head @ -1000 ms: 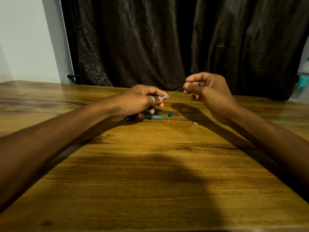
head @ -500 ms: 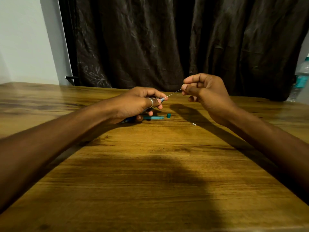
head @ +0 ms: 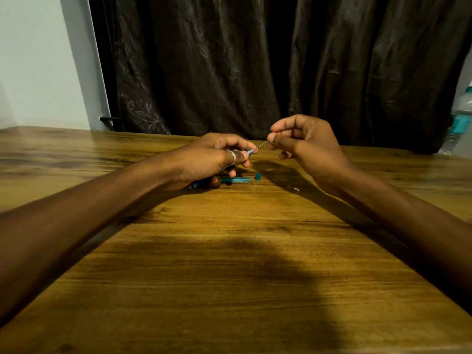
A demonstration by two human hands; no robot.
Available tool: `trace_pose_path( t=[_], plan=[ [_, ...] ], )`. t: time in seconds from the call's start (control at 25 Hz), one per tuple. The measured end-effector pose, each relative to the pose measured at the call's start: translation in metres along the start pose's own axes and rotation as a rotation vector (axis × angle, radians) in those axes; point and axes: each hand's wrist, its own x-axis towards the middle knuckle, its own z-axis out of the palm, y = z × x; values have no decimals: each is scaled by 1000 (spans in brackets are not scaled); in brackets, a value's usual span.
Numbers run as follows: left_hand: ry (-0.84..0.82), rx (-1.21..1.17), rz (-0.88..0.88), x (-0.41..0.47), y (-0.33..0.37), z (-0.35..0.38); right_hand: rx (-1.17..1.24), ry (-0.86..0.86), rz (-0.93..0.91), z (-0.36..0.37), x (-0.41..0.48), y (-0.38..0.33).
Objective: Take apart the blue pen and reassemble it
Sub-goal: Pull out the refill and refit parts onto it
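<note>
I've got the blue pen (head: pixel 249 152) body clamped in my left hand (head: pixel 209 159), fingers (head: pixel 244 155) wrapped tight round it just above the worktop (head: pixel 229 251), w/ only its front end poking out toward the right. My right hand (head: pixel 306 146) pinches a thin wire-like piece (head: pixel 261 144), prob. the refill or a fine rod, thumb & forefinger closed on its far end, its other end at the pen's mouth. Can't tell if it's partly inside or just touching.

Loose parts on the worktop under/beside the left hand: a blue tube section (head: pixel 236 179), a small blue cap (head: pixel 258 176) just right of it, and a tiny pale bit (head: pixel 296 189), maybe a spring, lying apart nearer the right wrist.

Risks as I see them:
- The thin piece looks flexible; any off-axis push or pull prob. bends or kinks it.
- The pinch sits at the very end, so it could slip out & drop.
- The tiny pale bit is close to my right forearm; a sweep of the arm could flick it off the edge.
- The cap could roll if the left hand shifts.
</note>
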Motion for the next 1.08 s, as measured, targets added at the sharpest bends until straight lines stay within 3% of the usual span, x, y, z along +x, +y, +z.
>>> trace_pose_path(
  t=[1.08],
  plan=[
    [20, 52, 49, 2, -1, 3, -47, -57, -11, 12, -8, -3]
  ],
)
